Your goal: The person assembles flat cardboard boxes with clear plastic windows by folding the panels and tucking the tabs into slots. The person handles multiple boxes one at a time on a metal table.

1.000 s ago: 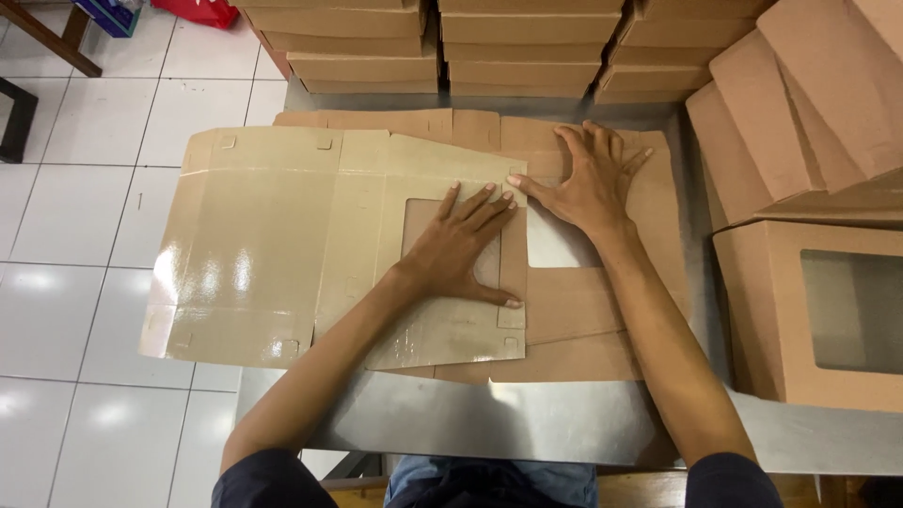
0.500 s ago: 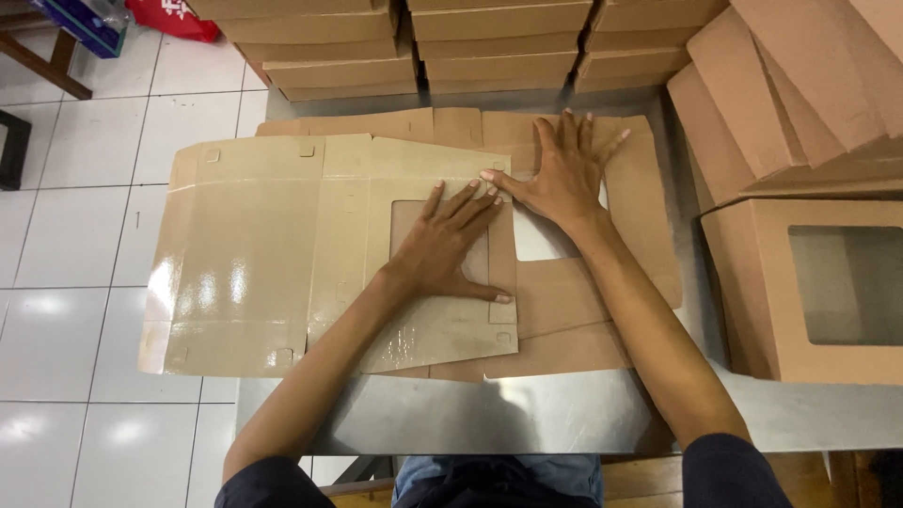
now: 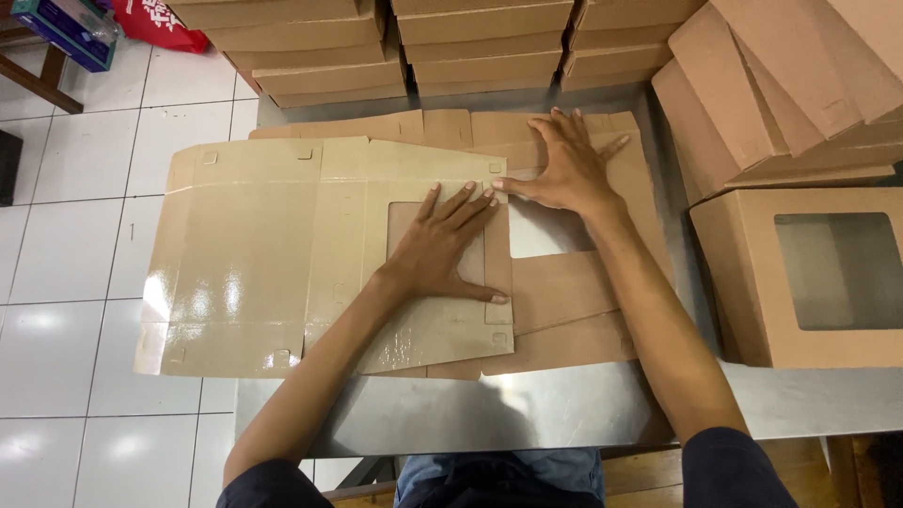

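A flat unfolded cardboard box blank [image 3: 254,254] with a glossy inner face and a square window cut-out lies across the metal table [image 3: 527,409], hanging over its left edge. My left hand [image 3: 442,246] presses flat on it, palm over the window. My right hand [image 3: 562,167] lies spread, fingers apart, on another flat brown blank [image 3: 574,292] underneath, just past the top blank's right edge. Neither hand grips anything.
Stacks of flat brown blanks [image 3: 470,42] line the table's far edge. Folded window boxes [image 3: 809,277] and leaning ones [image 3: 781,85] fill the right side. White tiled floor [image 3: 75,245] lies to the left, with a red bag [image 3: 155,23] and a wooden stand beyond.
Both hands stayed pressed on the blanks, my right hand sliding slightly further away along the lower blank. The view shifted a little; the top blank looks pushed slightly left.
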